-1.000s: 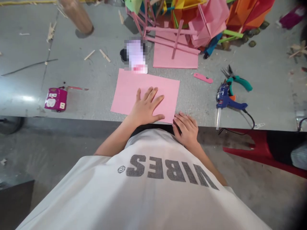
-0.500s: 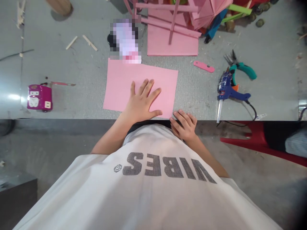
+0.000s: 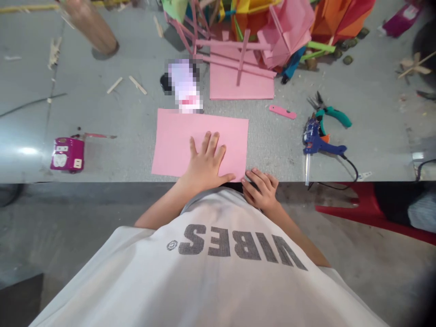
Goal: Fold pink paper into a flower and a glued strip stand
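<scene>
A sheet of pink paper (image 3: 170,143) lies flat near the front edge of the table. My left hand (image 3: 206,165) rests palm down on it, fingers spread, thumb pointing right along the near edge. At the sheet's near right corner is my right hand (image 3: 263,190), its fingers stretched over the table edge and the tip of one finger at the paper's corner. Nothing shows in its grasp; part of the thumb side is hard to make out.
Beyond the sheet lie a blurred phone (image 3: 185,86) and a pink paper stack (image 3: 241,88) under pink strips. To the right are a pink cutter (image 3: 282,112), a blue glue gun (image 3: 322,143) and green-handled pliers (image 3: 335,114). A purple socket adapter (image 3: 68,154) sits left.
The view has tilted up, so the table's things sit lower in the picture and more of the coloured paper pile shows. Both hands keep nearly the same places on the paper.
</scene>
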{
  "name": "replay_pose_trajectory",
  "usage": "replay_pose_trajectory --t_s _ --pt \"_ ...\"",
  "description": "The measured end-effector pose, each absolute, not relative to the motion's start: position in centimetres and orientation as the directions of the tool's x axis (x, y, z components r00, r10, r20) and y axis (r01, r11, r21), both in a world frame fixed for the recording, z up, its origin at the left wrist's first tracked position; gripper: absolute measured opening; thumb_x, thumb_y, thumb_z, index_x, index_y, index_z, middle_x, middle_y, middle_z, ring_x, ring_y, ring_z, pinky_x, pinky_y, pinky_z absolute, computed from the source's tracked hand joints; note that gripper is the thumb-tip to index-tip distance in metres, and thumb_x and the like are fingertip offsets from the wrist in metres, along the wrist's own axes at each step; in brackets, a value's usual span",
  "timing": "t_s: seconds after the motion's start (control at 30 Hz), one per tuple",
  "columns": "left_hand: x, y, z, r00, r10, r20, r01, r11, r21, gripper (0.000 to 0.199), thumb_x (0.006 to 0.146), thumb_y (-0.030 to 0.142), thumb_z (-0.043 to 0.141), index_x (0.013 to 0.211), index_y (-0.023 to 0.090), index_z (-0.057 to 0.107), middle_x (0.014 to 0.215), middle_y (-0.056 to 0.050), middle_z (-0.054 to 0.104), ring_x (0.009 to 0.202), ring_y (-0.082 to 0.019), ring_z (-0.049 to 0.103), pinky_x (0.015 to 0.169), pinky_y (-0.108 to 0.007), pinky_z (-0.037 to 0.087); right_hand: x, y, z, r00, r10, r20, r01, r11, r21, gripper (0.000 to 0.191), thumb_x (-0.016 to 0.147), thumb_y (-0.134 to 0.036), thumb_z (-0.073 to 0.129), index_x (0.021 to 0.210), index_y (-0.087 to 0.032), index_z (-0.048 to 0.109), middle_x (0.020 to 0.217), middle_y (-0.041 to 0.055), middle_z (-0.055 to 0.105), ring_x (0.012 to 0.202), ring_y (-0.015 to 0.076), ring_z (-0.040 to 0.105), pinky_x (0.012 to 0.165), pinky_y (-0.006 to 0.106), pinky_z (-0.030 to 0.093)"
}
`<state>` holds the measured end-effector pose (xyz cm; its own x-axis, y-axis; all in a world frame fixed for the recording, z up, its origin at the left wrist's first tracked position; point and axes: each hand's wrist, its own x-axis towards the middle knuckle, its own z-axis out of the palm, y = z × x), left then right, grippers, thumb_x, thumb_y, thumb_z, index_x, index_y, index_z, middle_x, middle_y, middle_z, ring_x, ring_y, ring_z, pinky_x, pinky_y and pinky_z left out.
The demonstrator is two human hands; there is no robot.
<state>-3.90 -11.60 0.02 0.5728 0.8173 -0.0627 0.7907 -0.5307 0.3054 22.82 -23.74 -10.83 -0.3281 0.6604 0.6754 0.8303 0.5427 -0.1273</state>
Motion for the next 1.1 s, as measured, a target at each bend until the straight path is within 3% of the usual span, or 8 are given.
replay_pose_trajectory --t_s 0.07,0.17,0.5,0.7,0.87,1.1 --pt "-3.7 -11.6 0.0 0.625 0.779 -0.05 0.753 -0.585 0.3 0.087 0.101 0.069 0.078 0.166 0.015 0.056 0.197 -0.027 0.02 0.186 -0.054 0.013 0.143 -0.09 0.004 22.9 -23.6 -10.6 -0.353 0.628 0.693 0.824 0.56 -0.088 0.047 0.098 -0.027 0.082 0.144 -0.035 0.078 0.145 0.0054 0.087 0.14 0.0277 0.081 0.122 0.044 0.047" --pt "-3.6 -11.4 -0.1 0.743 0.668 -0.047 0.652 -0.706 0.276 0.074 0.113 0.06 0.063 0.176 0.024 0.05 0.199 -0.018 0.023 0.187 -0.048 0.017 0.146 -0.086 0.012 23.2 -23.5 -11.0 -0.39 0.59 0.707 0.817 0.576 -0.03 0.043 0.097 -0.024 0.081 0.139 -0.035 0.08 0.141 0.0047 0.089 0.136 0.0261 0.083 0.119 0.043 0.048" --pt "-3.4 -12.2 -0.4 0.742 0.67 -0.027 0.659 -0.721 0.214 0.082 0.114 0.069 0.057 0.183 0.026 0.046 0.196 -0.02 0.029 0.184 -0.048 0.026 0.142 -0.089 0.021 24.2 -22.5 -13.8 -0.419 0.435 0.797 0.813 0.571 0.116 0.023 0.096 -0.028 0.081 0.114 -0.042 0.087 0.117 -0.0031 0.094 0.113 0.0202 0.085 0.118 0.04 0.045" --pt "-3.3 -12.2 -0.2 0.739 0.673 -0.042 0.665 -0.716 0.212 0.081 0.115 0.069 0.057 0.183 0.026 0.045 0.197 -0.02 0.029 0.184 -0.048 0.026 0.142 -0.088 0.021 23.9 -22.1 -15.9 -0.356 0.406 0.842 0.834 0.544 0.09 0.029 0.087 -0.025 0.087 0.11 -0.043 0.086 0.102 -0.0039 0.093 0.105 0.0224 0.083 0.125 0.044 0.041" --pt "-3.4 -12.1 -0.1 0.736 0.676 -0.042 0.667 -0.713 0.217 0.081 0.114 0.069 0.059 0.182 0.027 0.045 0.197 -0.019 0.029 0.184 -0.047 0.025 0.143 -0.087 0.02 23.3 -22.0 -16.7 -0.325 0.404 0.855 0.856 0.51 0.085 0.029 0.085 -0.029 0.088 0.11 -0.043 0.085 0.103 -0.0044 0.093 0.104 0.0232 0.083 0.131 0.046 0.036" --pt "-2.6 -12.4 -0.2 0.715 0.697 -0.043 0.688 -0.692 0.221 0.082 0.11 0.071 0.063 0.176 0.023 0.054 0.195 -0.023 0.033 0.183 -0.051 0.026 0.14 -0.092 0.02 23.7 -21.8 -17.2 -0.289 0.431 0.855 0.88 0.47 0.061 0.027 0.085 -0.03 0.084 0.109 -0.041 0.083 0.091 -0.0037 0.09 0.094 0.0242 0.083 0.128 0.048 0.043"
